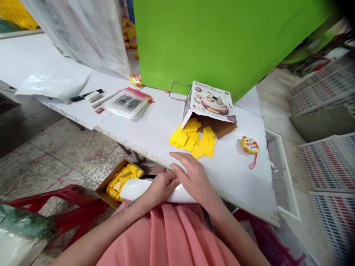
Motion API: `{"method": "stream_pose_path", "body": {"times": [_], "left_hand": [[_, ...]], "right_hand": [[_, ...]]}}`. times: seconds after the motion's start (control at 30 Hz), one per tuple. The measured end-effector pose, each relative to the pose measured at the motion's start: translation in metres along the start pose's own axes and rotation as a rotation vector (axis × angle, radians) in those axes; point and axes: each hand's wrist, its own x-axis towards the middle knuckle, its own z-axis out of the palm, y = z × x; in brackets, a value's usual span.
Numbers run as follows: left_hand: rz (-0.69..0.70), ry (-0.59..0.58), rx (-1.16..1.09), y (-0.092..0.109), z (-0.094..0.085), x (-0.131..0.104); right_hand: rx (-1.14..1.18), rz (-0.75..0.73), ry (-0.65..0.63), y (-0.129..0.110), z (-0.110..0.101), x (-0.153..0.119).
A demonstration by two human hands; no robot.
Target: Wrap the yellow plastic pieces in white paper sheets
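Observation:
My right hand (192,173) has its fingers stretched out at the near table edge, just below a pile of flat yellow pieces (206,142). Close beside it, my left hand (163,186) is closed with curled fingertips, and whatever it may hold is hidden. A glossy white object (134,189), smooth like a roll or folded plastic, lies across the lap under both hands; its exact kind is unclear. The yellow pieces spill from the open end of a printed cardboard box (212,99) lying on its side.
A yellow toy (250,145) with a red strap lies at the table's right. Behind stands a tall green panel (210,40). Clear plastic bags (127,103) are to the left. Below the edge sits a carton of yellow pieces (122,181), near a red stool (72,207). White crates (327,159) stand right.

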Motion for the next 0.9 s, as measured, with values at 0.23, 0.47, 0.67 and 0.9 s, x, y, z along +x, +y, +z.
{"method": "stream_pose_path", "body": {"times": [0.23,0.47,0.67,0.9], "left_hand": [[-0.027,0.028,0.046,0.008,-0.012,0.011],[0.085,-0.088,0.214,0.015,-0.023,0.009],[0.077,-0.040,0.304,0.008,-0.023,0.007],[0.063,-0.002,0.234,0.013,-0.018,0.008]], "right_hand": [[0.304,0.449,-0.121,0.041,-0.030,-0.042],[0.223,0.438,-0.052,0.046,-0.032,-0.051],[-0.004,0.262,-0.031,0.050,-0.030,-0.049],[-0.376,0.165,0.061,0.037,-0.018,-0.048]]}}
